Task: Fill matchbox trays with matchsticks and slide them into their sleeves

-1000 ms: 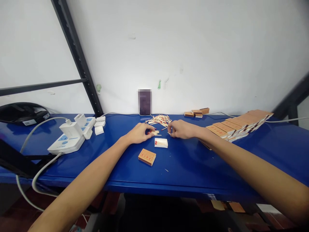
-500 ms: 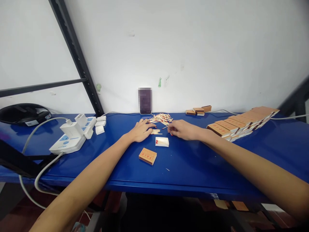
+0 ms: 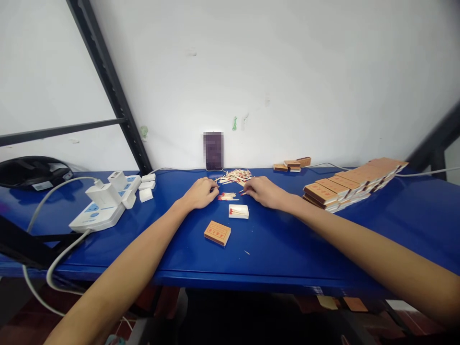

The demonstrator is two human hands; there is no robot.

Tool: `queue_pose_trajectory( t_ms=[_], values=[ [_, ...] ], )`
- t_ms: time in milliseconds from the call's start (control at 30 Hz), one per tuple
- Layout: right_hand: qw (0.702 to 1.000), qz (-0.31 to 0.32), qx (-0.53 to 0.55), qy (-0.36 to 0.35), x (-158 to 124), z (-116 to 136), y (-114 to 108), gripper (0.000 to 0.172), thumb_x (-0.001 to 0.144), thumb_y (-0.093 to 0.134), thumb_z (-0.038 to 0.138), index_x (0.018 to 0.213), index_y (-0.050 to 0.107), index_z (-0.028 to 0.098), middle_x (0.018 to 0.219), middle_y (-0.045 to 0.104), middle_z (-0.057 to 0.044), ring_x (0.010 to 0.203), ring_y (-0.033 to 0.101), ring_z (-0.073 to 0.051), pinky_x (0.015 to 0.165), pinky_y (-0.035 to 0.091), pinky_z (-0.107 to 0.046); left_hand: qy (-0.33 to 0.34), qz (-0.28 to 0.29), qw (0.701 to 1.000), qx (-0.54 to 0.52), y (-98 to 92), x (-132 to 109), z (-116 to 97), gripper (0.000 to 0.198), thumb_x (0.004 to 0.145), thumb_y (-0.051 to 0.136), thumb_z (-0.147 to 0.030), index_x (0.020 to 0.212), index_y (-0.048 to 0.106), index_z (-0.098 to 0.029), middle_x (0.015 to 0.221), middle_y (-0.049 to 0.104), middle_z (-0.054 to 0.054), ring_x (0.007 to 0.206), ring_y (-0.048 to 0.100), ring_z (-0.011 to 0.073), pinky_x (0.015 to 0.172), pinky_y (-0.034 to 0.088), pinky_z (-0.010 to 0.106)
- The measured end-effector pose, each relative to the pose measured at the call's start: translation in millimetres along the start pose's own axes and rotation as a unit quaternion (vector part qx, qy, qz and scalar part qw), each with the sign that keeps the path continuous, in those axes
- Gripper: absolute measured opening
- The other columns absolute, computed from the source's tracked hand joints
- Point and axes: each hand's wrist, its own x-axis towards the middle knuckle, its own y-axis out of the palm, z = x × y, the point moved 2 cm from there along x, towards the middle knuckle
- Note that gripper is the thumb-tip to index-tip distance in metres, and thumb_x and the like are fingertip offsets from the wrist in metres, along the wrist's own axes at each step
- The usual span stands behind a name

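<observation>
My left hand (image 3: 201, 193) rests on the blue table with its thumb and fingers drawn together, left of a small row of red-tipped matches (image 3: 227, 196). What it pinches, if anything, is too small to make out. My right hand (image 3: 265, 191) reaches in from the other side, its fingertips closed on a match (image 3: 242, 193). Between and just beyond both hands lies a loose heap of matches (image 3: 235, 177). Closer to me is a white matchbox tray (image 3: 238, 211) holding a few matches. An orange-brown matchbox cover (image 3: 217, 233) lies in front of it.
Stacked matchboxes (image 3: 354, 182) stand at the right, and several more matchboxes (image 3: 292, 165) lie by the wall. A phone-like dark screen (image 3: 213, 150) leans there. At the left are a power strip (image 3: 97, 215) with chargers, cables and a black headset (image 3: 36, 172).
My left hand has drawn back to the left from the small row of matches, uncovering their red heads. My right fingers have come to the match beside the heap.
</observation>
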Motion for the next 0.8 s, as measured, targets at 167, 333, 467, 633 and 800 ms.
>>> queue_pose_trajectory(
  t_ms=[167,333,467,633,800],
  values=[
    [1.0,-0.008,-0.014,-0.016,11.9,-0.2,6.5,0.017,0.089,0.051,0.02,0.091,0.067,0.014,0.092,0.069,-0.011,0.09,0.06,-0.021,0.075,0.04,-0.028,0.003,0.011,1.0,0.001,2.1,2.4,-7.5,0.032,0.087,0.04,-0.024,0.108,0.063,-0.017,0.11,0.067,0.008,0.103,0.056,0.0248,0.091,0.043,0.038],
    [0.999,0.0,-0.024,-0.028,32.0,16.3,5.4,0.019,0.087,0.052,0.017,0.076,0.067,0.014,0.082,0.069,-0.01,0.079,0.06,-0.019,0.07,0.038,-0.027,-0.016,0.031,0.999,0.026,-2.1,0.2,-12.3,0.028,0.088,0.039,-0.023,0.109,0.056,-0.019,0.109,0.065,0.007,0.103,0.054,0.0246,0.09,0.039,0.041],
    [1.0,0.017,-0.006,-0.019,47.3,31.7,3.8,0.017,0.08,0.054,0.013,0.072,0.068,0.013,0.075,0.069,-0.008,0.072,0.06,-0.016,0.066,0.037,-0.025,-0.019,0.03,0.995,0.096,-2.3,-3.1,-11.7,0.033,0.09,0.038,-0.028,0.111,0.061,-0.02,0.109,0.064,0.009,0.104,0.051,0.0273,0.089,0.039,0.043],
    [0.995,0.07,0.052,-0.055,39.4,39.9,-11.1,0.02,0.082,0.05,0.014,0.075,0.068,0.014,0.073,0.068,-0.004,0.067,0.057,-0.014,0.062,0.037,-0.024,-0.032,0.025,0.99,0.132,-2.6,-7.1,-13.2,0.04,0.091,0.034,-0.032,0.113,0.066,-0.019,0.114,0.057,0.012,0.102,0.048,0.029,0.087,0.04,0.046],
    [0.995,-0.024,0.087,-0.033,10.9,37.9,-26.2,0.029,0.089,0.041,0.014,0.1,0.067,0.015,0.101,0.069,-0.009,0.088,0.06,-0.018,0.078,0.041,-0.028,-0.036,0.026,0.991,0.125,-1.3,-6.1,-24.4,0.044,0.092,0.034,-0.037,0.119,0.064,-0.02,0.11,0.054,0.013,0.101,0.045,0.0293,0.088,0.038,0.047]
  ],
)
